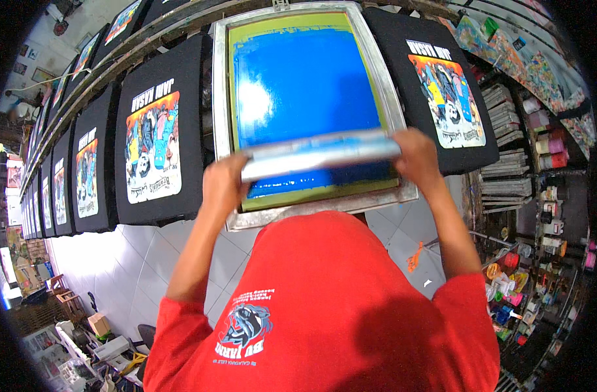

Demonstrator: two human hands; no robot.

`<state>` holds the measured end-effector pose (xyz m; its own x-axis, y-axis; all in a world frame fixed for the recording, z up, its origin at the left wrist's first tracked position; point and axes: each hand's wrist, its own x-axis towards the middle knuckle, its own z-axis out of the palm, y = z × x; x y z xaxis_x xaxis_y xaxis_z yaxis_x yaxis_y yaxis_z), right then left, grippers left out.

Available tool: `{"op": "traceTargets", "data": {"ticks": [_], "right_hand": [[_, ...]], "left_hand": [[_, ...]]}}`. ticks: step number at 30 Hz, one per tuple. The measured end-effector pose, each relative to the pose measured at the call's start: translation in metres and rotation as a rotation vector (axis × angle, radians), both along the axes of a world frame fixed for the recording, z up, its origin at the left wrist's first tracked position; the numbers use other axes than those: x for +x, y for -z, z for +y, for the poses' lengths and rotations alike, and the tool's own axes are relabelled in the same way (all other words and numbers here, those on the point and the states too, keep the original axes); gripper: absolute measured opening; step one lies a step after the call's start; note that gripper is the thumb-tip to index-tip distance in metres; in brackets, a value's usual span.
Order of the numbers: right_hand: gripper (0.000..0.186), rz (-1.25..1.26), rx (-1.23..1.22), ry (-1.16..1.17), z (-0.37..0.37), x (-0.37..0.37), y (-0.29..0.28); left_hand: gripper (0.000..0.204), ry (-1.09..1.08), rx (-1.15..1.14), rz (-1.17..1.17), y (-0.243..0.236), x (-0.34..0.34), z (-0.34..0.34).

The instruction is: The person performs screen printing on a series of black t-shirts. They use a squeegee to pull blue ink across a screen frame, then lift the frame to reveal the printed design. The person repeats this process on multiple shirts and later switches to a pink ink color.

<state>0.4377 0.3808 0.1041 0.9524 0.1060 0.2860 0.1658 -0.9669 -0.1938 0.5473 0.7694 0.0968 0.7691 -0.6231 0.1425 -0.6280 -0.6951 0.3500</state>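
Observation:
A screen printing frame (398,108) with a metal border lies before me, its mesh covered in wet blue ink (298,78) with a green margin around it. Across the near part of the mesh runs a wide silver squeegee (324,153), slightly blurred. Its left end is in my left hand (225,179), fingers wrapped round it. At the other end my right hand (414,155) grips it the same way. The squeegee's lower edge meets the blue ink; a strip of blue shows on the near side too. What lies under the screen is hidden.
A black printed shirt (158,130) on a board is left of the frame, with several more in a row beyond. Another printed black shirt (442,91) is on the right. Shelves with ink containers (551,153) line the right side. Tiled floor (132,255) shows below.

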Motion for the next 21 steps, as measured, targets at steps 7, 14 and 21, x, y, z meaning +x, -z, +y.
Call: {"op": "traceTargets", "data": {"ticks": [7, 14, 21], "right_hand": [[0.050, 0.109, 0.067, 0.049, 0.025, -0.067, 0.040], [0.054, 0.072, 0.035, 0.018, -0.004, 0.032, 0.044], [0.054, 0.076, -0.051, 0.046, -0.046, 0.160, 0.055]], "left_hand": [[0.038, 0.067, -0.010, -0.057, 0.041, -0.049, 0.015], [0.022, 0.067, -0.034, -0.188, 0.044, 0.042, -0.020], [0.031, 0.067, 0.007, -0.178, 0.055, 0.171, -0.056]]}}
